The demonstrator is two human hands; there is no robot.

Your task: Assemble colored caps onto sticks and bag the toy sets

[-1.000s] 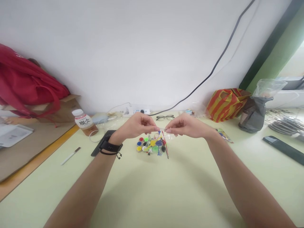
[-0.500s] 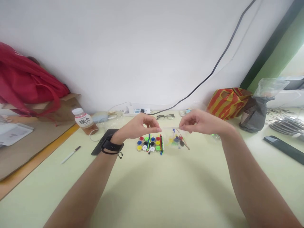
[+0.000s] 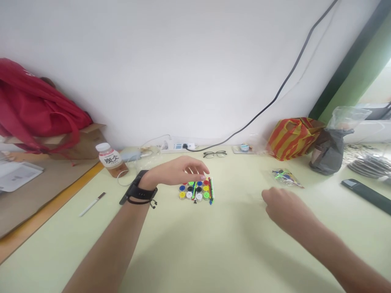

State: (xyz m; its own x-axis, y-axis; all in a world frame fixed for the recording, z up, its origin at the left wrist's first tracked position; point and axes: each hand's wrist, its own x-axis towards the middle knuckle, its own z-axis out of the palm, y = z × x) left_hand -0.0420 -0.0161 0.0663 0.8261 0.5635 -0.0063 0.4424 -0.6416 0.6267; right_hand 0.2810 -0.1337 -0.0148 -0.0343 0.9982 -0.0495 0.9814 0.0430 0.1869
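Note:
My left hand point(image 3: 180, 171) hovers palm down over the far edge of several small round pots with coloured caps point(image 3: 199, 196), its fingers apart and holding nothing. Thin coloured sticks point(image 3: 210, 191) lie among the pots and at their right side. My right hand point(image 3: 284, 205) is closed, with fingers curled under and slightly blurred. Whatever it may hold is hidden, though a faint clear edge shows by the fingertips. Just beyond it lies a clear plastic bag point(image 3: 287, 178) with small blue, green, white and red pieces.
Eyeglasses point(image 3: 215, 154) and a power strip point(image 3: 177, 147) sit by the wall. A drink bottle point(image 3: 111, 160), a dark phone-like slab point(image 3: 130, 191) and a pen point(image 3: 92, 204) are at left. A striped bag point(image 3: 295, 136), grey bag point(image 3: 328, 152) and dark case point(image 3: 366, 195) stand right.
Both hands held the clear bag of coloured pieces between them; my left hand has let go and opened. My right hand has moved right and nearer, and the bag's pieces now lie at the right.

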